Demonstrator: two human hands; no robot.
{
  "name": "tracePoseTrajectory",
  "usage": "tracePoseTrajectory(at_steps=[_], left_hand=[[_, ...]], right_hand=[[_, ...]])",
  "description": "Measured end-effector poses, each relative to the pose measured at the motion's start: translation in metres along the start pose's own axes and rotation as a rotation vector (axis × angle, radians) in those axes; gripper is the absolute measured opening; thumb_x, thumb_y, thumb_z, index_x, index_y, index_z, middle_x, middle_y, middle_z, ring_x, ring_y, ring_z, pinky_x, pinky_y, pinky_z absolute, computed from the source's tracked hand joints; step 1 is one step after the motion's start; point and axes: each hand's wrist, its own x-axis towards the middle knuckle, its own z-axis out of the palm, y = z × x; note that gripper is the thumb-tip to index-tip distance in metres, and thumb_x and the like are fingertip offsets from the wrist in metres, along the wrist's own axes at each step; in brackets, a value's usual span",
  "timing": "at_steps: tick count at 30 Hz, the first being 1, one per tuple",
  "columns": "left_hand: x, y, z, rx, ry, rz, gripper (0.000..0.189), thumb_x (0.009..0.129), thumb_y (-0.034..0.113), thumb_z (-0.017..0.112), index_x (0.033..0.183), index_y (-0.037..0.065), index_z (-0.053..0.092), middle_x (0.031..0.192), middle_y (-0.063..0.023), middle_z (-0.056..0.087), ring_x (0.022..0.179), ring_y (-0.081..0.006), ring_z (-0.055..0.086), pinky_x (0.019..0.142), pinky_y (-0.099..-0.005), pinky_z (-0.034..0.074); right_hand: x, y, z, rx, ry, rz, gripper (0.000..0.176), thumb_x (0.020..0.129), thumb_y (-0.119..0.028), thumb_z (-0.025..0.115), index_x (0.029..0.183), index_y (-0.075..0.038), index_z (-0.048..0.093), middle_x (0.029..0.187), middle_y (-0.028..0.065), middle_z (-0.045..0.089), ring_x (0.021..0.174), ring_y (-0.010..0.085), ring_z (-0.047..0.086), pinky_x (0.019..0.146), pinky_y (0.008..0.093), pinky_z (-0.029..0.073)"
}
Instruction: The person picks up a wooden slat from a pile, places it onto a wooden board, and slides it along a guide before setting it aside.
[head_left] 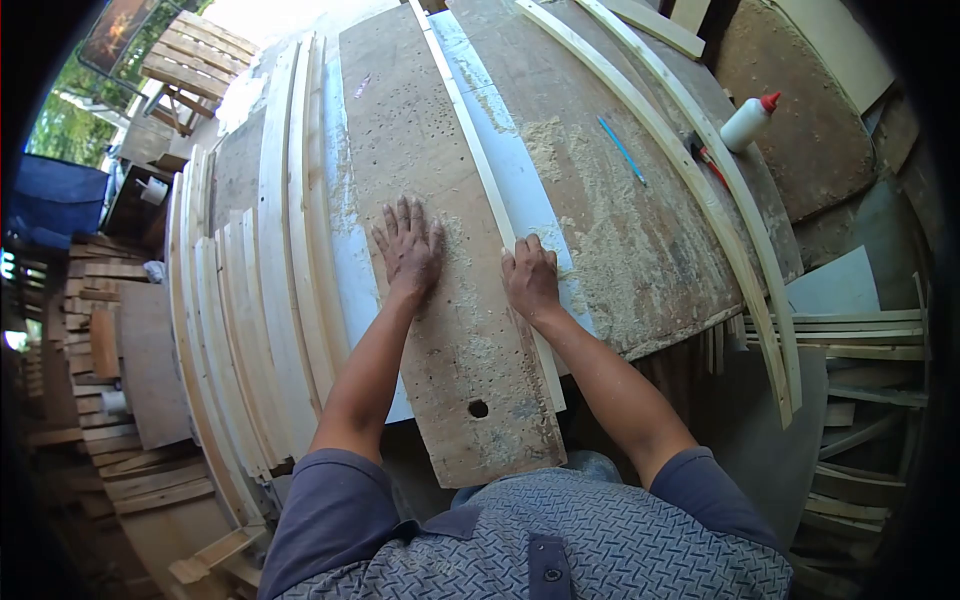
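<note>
My left hand (410, 248) lies flat with fingers spread on a long, worn wooden board (398, 120). Small holes dot that board, and one larger round hole shows near my body. Along the board's right edge runs a narrow pale wooden strip (479, 155). My right hand (531, 280) is closed at this strip, its fingers curled over it, partly hiding it. Under the board, a white sheet (530, 190) sticks out on both sides, with sawdust scattered over it.
Several long wooden slats (280, 190) lie at the left. On the right are two long strips (665, 95), a blue pencil (623, 152), a white bottle with a red cap (745, 125) and a red-and-black tool (710, 163). Stacked wood (870, 400) stands beyond the table's right edge.
</note>
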Motion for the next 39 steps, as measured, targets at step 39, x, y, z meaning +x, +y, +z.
tracePoseTrajectory(at_steps=[39], left_hand=[[0.004,0.000,-0.007,-0.028,0.030,0.031,0.068,0.100,0.046,0.041,0.153,0.006,0.029,0.163,-0.0161,0.018,0.152,-0.0345,0.004,0.120,-0.0540,-0.003]], right_hand=[[0.229,-0.008,0.076,-0.117,-0.011,0.007,0.038,0.097,-0.030,0.050,0.097,0.004,0.066,0.108,0.0205,0.060,0.095,0.0357,0.064,0.089,0.0491,0.048]])
